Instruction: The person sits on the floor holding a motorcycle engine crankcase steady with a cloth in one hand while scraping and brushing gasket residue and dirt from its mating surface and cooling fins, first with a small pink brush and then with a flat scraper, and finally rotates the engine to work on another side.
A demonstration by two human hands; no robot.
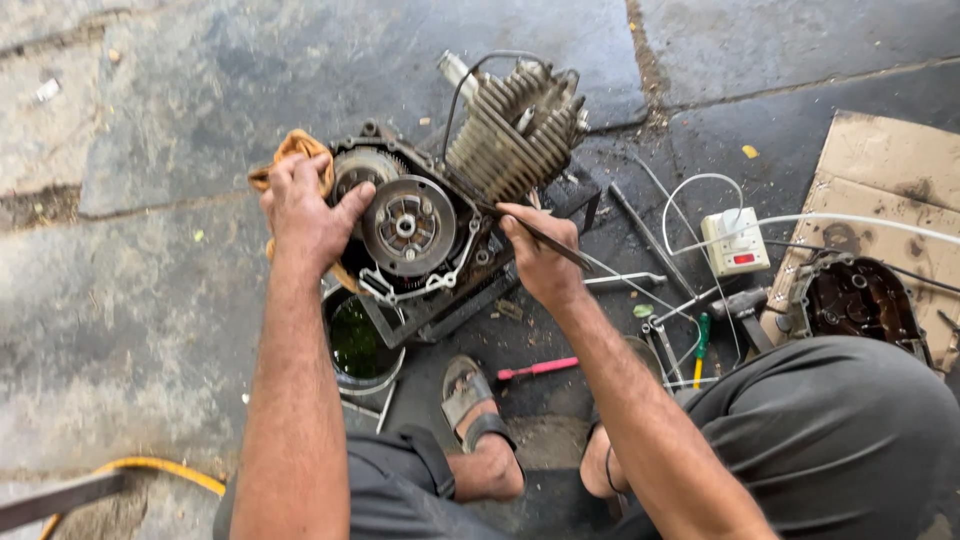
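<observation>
Head view showed the engine (pixel 440 220) on the stone floor (pixel 150 300) with its side cover (pixel 860 300) already off, lying well right of it; left hand (pixel 305 215) gripped an orange rag (pixel 295 150) against the still-mounted clutch (pixel 405 225); right hand (pixel 540 260) was clamped on a thin tool (pixel 555 243) probing beside it.

engine (pixel 440 215): dull grey metal, greasy, finned | clutch (pixel 407 226): bare metal, slight shine | rag (pixel 296 150): orange cloth, soft | floor (pixel 150 300): rough stone, oil-stained | cardboard (pixel 890 170): brown, matt | switch box (pixel 735 243): white glossy plastic
</observation>
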